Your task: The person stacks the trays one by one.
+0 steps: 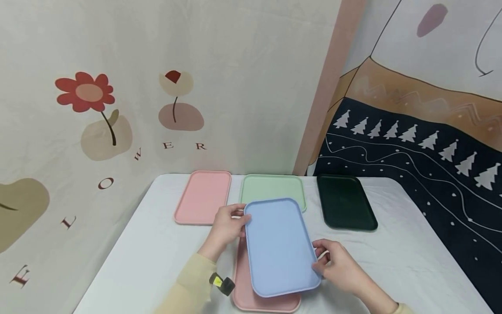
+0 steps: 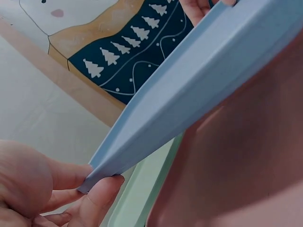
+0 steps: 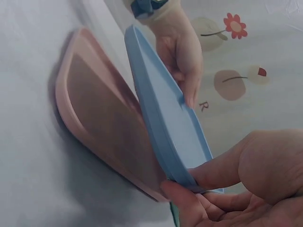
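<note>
A light blue tray (image 1: 280, 248) is held up between both hands, tilted, above a dusty pink tray (image 1: 244, 279) that lies on the white-covered table. My left hand (image 1: 226, 226) pinches its upper left edge, thumb on the rim and fingers beneath. On the opposite long side, my right hand (image 1: 333, 264) pinches the lower right edge the same way. In the right wrist view a gap shows between the blue tray (image 3: 163, 104) and the pink tray (image 3: 104, 99) under it. Most of the lower tray is hidden from the head view.
Along the table's back edge lie a light pink tray (image 1: 204, 198), a pale green tray (image 1: 272, 187) and a dark green tray (image 1: 347, 203). The blue tray overlaps the pale green one in the head view. Printed cloth (image 1: 243, 87) hangs behind the table.
</note>
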`<action>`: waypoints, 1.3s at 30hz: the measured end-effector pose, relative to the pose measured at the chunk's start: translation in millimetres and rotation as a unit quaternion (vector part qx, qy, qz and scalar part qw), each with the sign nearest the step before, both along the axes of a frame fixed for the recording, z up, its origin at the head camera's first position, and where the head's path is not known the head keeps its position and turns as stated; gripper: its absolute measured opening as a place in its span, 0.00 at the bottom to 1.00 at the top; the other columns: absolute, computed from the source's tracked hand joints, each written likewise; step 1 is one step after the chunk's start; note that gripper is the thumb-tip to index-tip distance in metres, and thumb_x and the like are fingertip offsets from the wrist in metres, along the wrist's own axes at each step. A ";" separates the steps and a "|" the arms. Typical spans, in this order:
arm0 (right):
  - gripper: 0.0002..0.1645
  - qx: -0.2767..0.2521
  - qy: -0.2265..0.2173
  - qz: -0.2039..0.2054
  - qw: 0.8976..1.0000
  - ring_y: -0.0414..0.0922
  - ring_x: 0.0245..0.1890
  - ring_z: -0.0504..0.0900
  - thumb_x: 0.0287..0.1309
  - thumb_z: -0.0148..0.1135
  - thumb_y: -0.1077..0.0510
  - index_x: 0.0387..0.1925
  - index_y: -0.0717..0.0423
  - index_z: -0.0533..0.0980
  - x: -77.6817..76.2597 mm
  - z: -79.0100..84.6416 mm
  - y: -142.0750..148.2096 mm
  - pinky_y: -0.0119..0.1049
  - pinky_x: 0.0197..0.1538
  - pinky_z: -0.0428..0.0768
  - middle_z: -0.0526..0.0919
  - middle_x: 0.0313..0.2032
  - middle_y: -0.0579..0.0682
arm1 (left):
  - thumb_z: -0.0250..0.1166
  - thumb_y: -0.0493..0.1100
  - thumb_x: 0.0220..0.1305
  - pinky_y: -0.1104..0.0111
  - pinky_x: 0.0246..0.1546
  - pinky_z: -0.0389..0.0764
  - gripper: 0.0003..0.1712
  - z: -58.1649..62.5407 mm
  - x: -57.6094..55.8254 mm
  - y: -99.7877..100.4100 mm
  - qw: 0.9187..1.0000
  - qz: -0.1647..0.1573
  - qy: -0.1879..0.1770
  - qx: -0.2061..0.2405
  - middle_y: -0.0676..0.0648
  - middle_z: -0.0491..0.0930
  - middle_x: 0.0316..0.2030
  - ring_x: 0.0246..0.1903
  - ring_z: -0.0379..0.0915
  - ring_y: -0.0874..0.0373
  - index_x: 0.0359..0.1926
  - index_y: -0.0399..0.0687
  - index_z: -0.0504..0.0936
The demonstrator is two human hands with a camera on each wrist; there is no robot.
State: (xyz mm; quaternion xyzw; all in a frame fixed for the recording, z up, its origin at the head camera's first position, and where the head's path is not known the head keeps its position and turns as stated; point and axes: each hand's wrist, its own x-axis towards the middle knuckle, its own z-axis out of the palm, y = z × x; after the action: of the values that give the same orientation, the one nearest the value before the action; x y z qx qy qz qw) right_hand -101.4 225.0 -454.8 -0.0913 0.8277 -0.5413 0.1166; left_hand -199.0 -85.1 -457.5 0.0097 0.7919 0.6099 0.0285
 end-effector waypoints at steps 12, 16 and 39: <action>0.33 -0.056 -0.049 0.020 0.997 0.45 0.29 0.80 0.48 0.72 0.76 0.55 0.80 0.67 9.6 -12.9 -18.3 0.42 0.27 0.88 0.73 0.35 0.55 | 0.70 0.32 0.69 0.64 0.27 0.89 0.22 -9.7 -6.9 -6.3 0.997 -0.008 0.008 -0.082 0.35 0.84 0.48 0.38 0.86 0.49 0.62 0.32 0.83; 0.34 -0.060 -0.059 0.023 0.996 0.46 0.29 0.81 0.47 0.73 0.77 0.55 0.81 0.67 10.1 -15.8 -22.6 0.43 0.28 0.89 0.74 0.33 0.55 | 0.70 0.32 0.69 0.66 0.28 0.89 0.19 -14.1 -8.8 -7.4 0.995 -0.008 0.016 -0.098 0.36 0.84 0.47 0.40 0.86 0.48 0.60 0.33 0.85; 0.28 -0.025 -0.071 0.042 0.996 0.45 0.28 0.82 0.43 0.78 0.76 0.45 0.74 0.72 12.3 -28.6 -28.2 0.38 0.29 0.88 0.76 0.31 0.54 | 0.70 0.30 0.64 0.66 0.34 0.88 0.23 -28.3 -6.7 -9.3 0.978 -0.042 0.024 -0.202 0.43 0.85 0.40 0.38 0.83 0.54 0.60 0.30 0.83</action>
State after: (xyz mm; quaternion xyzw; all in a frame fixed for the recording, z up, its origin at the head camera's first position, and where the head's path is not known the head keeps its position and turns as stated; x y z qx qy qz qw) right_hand -89.1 196.9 -483.4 -0.0904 0.7990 -0.5612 0.1959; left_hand -205.7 -94.4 -485.7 0.0519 0.8984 0.4347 0.0362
